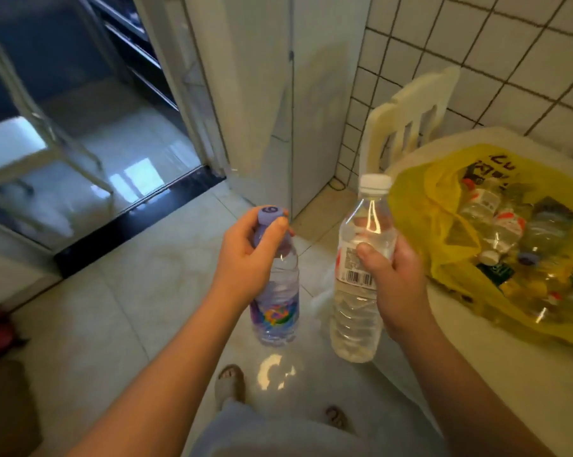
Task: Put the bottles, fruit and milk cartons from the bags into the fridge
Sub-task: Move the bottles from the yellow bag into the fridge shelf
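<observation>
My left hand point(250, 255) grips the neck of a small water bottle with a purple cap and a colourful label point(276, 308), which hangs upright over the floor. My right hand point(393, 275) holds a taller clear water bottle with a white cap point(360, 311) around its middle, at the barcode label. To the right, a yellow plastic bag point(443, 232) lies open on a white table point(515, 374) with several more bottles point(505, 225) inside. A tall white fridge point(278, 94) stands ahead, door closed.
A white chair point(410, 117) stands between the fridge and the table, against the white tiled wall point(476, 44). A glass sliding door with a black sill point(136, 219) is at the left. My feet in sandals point(230, 384) stand on the pale tiled floor.
</observation>
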Tool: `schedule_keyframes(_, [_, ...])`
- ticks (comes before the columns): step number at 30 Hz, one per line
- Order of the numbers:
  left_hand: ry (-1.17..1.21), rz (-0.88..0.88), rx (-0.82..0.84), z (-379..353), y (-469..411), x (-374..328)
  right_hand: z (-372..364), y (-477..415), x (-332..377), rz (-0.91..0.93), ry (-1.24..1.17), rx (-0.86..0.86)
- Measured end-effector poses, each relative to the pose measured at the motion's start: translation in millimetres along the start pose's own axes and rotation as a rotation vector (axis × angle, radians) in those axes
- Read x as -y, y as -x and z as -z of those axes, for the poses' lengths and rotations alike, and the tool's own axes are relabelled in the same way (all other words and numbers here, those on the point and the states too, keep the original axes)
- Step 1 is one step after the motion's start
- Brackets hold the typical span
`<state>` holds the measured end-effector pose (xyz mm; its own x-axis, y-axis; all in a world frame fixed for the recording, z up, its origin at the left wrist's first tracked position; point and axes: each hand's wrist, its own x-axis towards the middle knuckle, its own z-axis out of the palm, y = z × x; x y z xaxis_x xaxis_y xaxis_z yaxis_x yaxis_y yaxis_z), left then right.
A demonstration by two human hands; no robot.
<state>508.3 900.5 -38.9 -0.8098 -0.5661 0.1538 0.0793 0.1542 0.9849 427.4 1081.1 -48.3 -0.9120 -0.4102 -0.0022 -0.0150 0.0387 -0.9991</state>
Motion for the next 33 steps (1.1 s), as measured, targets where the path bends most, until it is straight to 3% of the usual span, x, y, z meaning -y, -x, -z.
schedule_keyframes(7, [-0.072, -0.044, -0.144, 156.9, -24.3, 19.4, -164.3, -25.8, 2.6, 0.037, -0.009, 0.169])
schedule_keyframes(19, [-0.194, -0.074, -0.379, 427.6, -68.7, 50.2, -463.3, -70.4, 21.9, 0.075, -0.004, 0.266])
schedule_keyframes(28, [-0.159, -0.047, -0.51, 518.5, -158.9, 74.4, -575.4, -150.0, 22.5, 0.1, 0.017, 0.362])
schedule_keyframes(33, [-0.233, -0.078, -0.495, 542.6, -243.5, 87.2, -622.7, -234.8, 23.4, 0.135, 0.002, 0.37])
